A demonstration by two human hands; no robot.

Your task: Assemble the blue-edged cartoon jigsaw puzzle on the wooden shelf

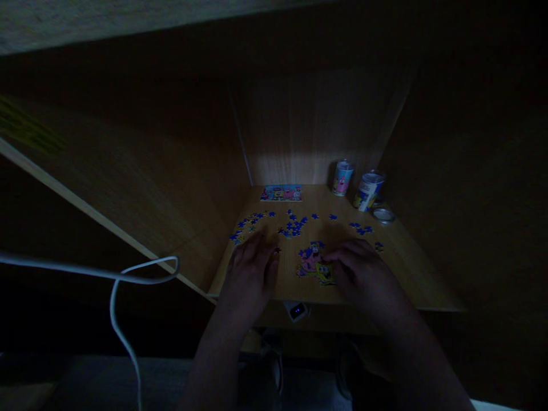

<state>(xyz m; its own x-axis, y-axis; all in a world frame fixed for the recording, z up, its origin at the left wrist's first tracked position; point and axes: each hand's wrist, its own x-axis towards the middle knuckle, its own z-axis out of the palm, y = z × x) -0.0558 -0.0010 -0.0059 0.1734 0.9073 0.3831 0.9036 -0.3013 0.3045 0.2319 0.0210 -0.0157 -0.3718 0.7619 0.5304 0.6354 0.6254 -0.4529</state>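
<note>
Jigsaw (309, 262), partly joined, lies between left hand (250, 265) and right hand (360, 269).

Shelf (411, 265) — puzzle pieces (296, 226), cans (367, 191), lid (383, 215), picture card (281, 193).

Looks like a home, room unclear: dim wooden cabinet (291, 137), jigsaw pieces (293, 226) and cartoon-print cans (342, 180) on its shelf (411, 274), white cable (85, 271) hanging alongside.

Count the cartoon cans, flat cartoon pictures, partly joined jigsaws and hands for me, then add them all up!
Cylindrical cartoon-printed cans: 2
Flat, rectangular cartoon picture: 1
Partly joined pink, yellow and blue jigsaw: 1
Bare hands: 2
Total: 6
The small loose blue jigsaw pieces are too crowded to count.
</note>
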